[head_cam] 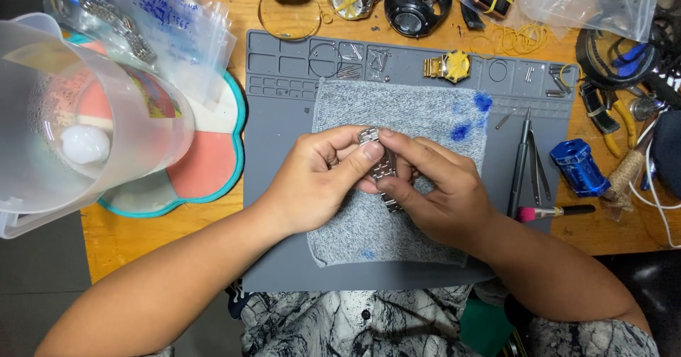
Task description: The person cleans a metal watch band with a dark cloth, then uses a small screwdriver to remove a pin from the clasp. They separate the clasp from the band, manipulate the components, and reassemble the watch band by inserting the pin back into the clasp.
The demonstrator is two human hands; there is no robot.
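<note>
Both hands pinch a silver metal-link watch bracelet [381,167] over the grey knit cloth [404,187] on the table: left hand [319,180] steadies top links w/ thumb, right hand [436,190] grips lower links.

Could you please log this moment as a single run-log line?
left hand: pinches metal watch bracelet | right hand: grips same bracelet | under: grey cloth on grey work mat | nearby: tweezers, blue tool
</note>
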